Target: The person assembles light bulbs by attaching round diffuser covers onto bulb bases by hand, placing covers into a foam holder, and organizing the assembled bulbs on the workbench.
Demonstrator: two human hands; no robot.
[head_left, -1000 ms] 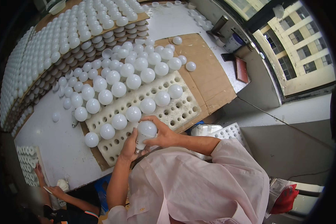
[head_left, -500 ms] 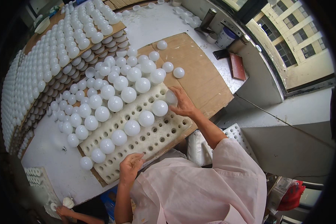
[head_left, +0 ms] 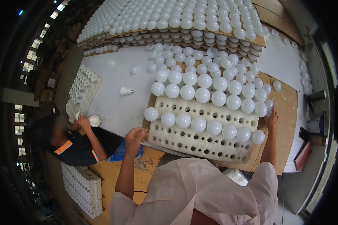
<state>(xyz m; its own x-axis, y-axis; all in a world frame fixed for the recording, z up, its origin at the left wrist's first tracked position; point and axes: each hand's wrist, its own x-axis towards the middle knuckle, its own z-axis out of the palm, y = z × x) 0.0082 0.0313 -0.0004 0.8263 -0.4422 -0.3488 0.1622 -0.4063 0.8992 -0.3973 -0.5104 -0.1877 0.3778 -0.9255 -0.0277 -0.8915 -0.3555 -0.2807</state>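
Half-curled, the left hand (head_left: 135,138) hung loose just beside the left end of a pale, rectangular foam block (head_left: 199,152) pierced with round holes; nothing showed between its fingers. Across the block, the right hand (head_left: 271,119) reached forward, its fingertips at a glossy white globe (head_left: 269,104) at the right end of the back rows; whether they gripped it, I cannot tell.

Eight glossy white spherical bulbs (head_left: 213,128) lined the block's middle, domes up, the holes presumably taking their hidden necks so they could not roll. Flat brown cardboard (head_left: 283,127) lay beneath, perhaps as padding. Without such a socket, a single white bulb with a metal screw base (head_left: 126,91) rested on its side on the white tabletop (head_left: 112,112), well apart from the rows.
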